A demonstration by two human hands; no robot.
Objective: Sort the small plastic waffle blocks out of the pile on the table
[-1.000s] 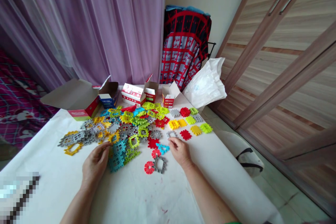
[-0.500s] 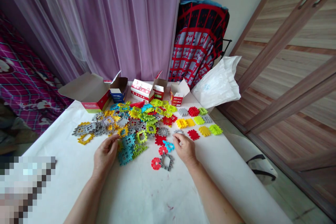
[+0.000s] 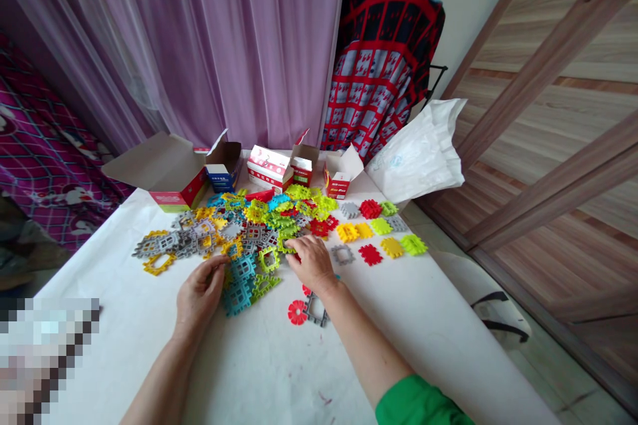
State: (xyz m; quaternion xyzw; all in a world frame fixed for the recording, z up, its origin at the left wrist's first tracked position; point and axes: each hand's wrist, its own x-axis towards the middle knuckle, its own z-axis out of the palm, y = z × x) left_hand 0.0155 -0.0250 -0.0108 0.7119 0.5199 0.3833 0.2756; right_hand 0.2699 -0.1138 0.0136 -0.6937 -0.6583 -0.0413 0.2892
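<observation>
My left hand (image 3: 202, 289) rests at the near left side of a pile of plastic interlocking building pieces (image 3: 254, 234). Its fingers are curled in, and what they hold, if anything, is hidden. Teal window-shaped pieces (image 3: 239, 295) lie right beside it. My right hand (image 3: 314, 265) reaches over the near right of the pile, thumb and forefinger apart close to a green piece (image 3: 286, 240). Under the right forearm, a grey square frame piece (image 3: 316, 311) is partly covered, with a red flower-shaped disc (image 3: 298, 313) next to it.
Sorted pieces lie in rows at the right, among them a red square (image 3: 370, 254), a yellow stack (image 3: 347, 233) and a grey frame (image 3: 342, 254). Open cardboard boxes (image 3: 179, 196) line the back edge. A white bag (image 3: 419, 153) stands at the table's back right corner.
My right hand has moved left from beside the grey frame onto the pile, now covering the blue piece and part of the red ones. My left hand has stayed nearly still.
</observation>
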